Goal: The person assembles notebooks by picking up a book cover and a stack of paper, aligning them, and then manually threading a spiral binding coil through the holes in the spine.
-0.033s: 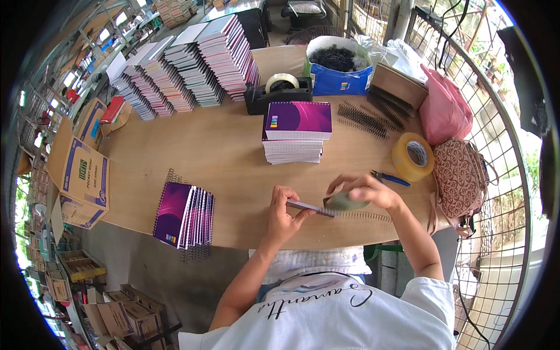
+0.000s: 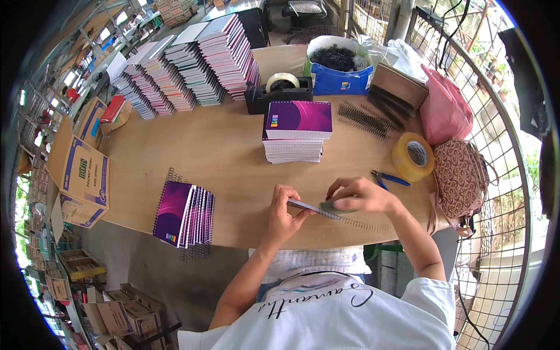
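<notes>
Thumb and fingers on your left hand (image 2: pixel 284 214) are pinched down to about the thickness of the thin notebook (image 2: pixel 300 204) you've got there, which you're holding edge-on just above the table (image 2: pixel 233 151). Your right hand (image 2: pixel 364 195) has its fingers bent over a dark green piece (image 2: pixel 335 207). They're curled in close on it, though it's a bit blurry and I can't tell what that piece is.

Compared with the earlier frame, your right hand has shifted a little left, and the green piece has come in lower and flatter against the notebook's edge. The black wire coil (image 2: pixel 361 223) now slants down to the right instead of running nearly level. More of the blue-handled pliers (image 2: pixel 389 178) shows too, since your hand covers less of them. Your left hand looks pretty much unmoved.

As for the notebook, one end sits in your left grip and the other reaches toward your right fingertips, with the coil trailing off that end underneath your right hand.
</notes>
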Available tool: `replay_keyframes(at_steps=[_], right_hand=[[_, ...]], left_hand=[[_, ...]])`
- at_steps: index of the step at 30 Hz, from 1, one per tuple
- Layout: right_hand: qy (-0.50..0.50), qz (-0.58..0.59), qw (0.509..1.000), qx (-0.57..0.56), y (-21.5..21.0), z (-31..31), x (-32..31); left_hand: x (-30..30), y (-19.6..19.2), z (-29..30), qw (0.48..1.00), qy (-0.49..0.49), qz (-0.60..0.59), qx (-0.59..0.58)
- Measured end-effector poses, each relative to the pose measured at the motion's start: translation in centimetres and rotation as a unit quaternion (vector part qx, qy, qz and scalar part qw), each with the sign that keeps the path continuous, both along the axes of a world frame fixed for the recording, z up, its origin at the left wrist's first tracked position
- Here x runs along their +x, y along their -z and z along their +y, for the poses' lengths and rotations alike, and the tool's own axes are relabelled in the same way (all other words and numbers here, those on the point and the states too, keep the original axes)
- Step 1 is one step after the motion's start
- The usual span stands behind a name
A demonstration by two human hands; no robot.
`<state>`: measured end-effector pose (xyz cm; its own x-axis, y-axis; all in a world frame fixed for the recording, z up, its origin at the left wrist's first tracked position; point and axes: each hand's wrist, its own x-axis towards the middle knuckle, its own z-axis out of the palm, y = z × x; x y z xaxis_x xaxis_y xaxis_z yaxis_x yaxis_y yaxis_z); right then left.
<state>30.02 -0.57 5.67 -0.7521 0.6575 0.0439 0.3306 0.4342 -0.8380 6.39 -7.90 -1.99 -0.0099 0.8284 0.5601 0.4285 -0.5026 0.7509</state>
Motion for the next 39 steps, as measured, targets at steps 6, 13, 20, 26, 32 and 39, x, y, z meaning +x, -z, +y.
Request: replay_keyframes(at_steps=[6, 13, 20, 26, 32, 39], right_hand=[[-0.024, -0.029, 0.998, -0.054, -0.1, 0.3, -0.7], [0.098, -0.076, 0.992, 0.03, 0.0, 0.3, -1.8], [0.014, 0.027, 0.998, -0.06, 0.4, 0.3, -2.9], [0.051, -0.006, 0.999, -0.005, 0.6, 0.6, -4.1], [0.048, 0.027, 0.996, 0.065, 1.5, 0.6, -4.8], [0.342, -0.228, 0.854, 0.317, 5.6, -3.6, 5.4]], left_hand=[[0.3, 0.2, -0.1, 1.0, 0.01, -0.005, -0.006], [-0.1, -0.7, -0.6, 0.981, 0.066, -0.152, -0.101], [-3.5, 2.6, 0.1, 0.911, 0.143, -0.341, -0.185], [-3.1, 2.3, 0.4, 0.898, 0.146, -0.357, -0.213], [-2.9, 1.5, 0.0, 0.888, 0.147, -0.377, -0.219], [-3.9, -1.4, -1.8, 0.896, 0.119, -0.39, -0.177]])
